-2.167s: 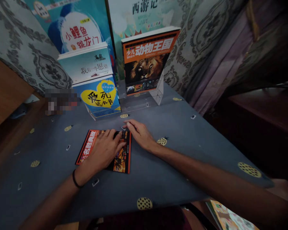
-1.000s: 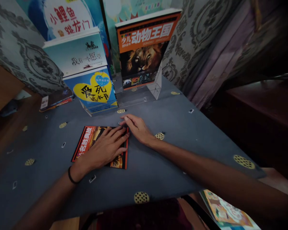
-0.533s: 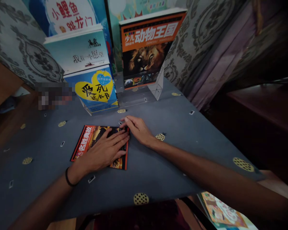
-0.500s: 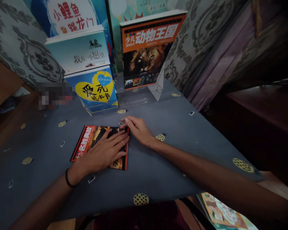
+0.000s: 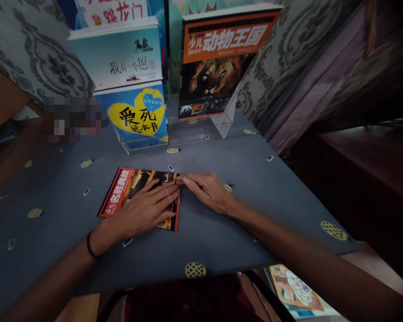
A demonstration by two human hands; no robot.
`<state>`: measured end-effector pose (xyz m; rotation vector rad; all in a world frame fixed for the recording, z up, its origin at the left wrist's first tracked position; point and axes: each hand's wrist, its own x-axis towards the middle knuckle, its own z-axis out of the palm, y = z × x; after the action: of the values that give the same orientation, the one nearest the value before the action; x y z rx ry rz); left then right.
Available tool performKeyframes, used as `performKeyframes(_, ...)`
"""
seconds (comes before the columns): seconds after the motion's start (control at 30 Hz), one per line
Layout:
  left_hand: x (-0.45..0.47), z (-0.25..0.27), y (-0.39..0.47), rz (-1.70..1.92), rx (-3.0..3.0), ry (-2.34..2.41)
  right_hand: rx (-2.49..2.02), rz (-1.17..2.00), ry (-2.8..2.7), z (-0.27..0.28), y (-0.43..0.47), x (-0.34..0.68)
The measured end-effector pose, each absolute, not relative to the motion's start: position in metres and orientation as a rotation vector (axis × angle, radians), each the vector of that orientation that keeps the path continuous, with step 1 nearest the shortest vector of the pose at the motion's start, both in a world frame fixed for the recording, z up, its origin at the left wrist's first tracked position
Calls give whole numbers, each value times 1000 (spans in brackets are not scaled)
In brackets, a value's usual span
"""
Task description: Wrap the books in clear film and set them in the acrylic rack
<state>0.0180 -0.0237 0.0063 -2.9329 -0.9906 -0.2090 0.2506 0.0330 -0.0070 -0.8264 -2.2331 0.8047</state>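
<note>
Because the left hand (image 5: 141,212) lies flat on the small book (image 5: 129,190), the book probably can't slide about. That hand's fingers are almost straight and a little apart, and they rest on the cover without gripping it. The right hand (image 5: 210,192) is at the book's far right corner, its fingers bent and its thumb close to them. I can't tell if they pinch the edge or just touch it. The book lies shut on the blue cloth (image 5: 228,246), maybe so both hands can reach it. Behind it, the lion book (image 5: 216,76) leans back in a clear stand (image 5: 225,123), likely so its front shows.
</note>
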Motion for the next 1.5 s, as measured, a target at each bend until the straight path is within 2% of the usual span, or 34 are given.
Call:
performKeyframes(0.4, 15, 8, -35, -280, -3052, -1001, -737, 663, -2306, -14, 36, 249)
performKeyframes(0.67, 14, 14, -43, -369, -3103, -952, -449, 645, -2313, -24, 44, 252)
performKeyframes(0.97, 11, 16, -51, -428, -3162, -979, -429, 531, -2370, -29, 45, 251)
performKeyframes(1.5, 13, 16, -75, -350, -3104, -998, -448, 528, -2381, -27, 43, 249)
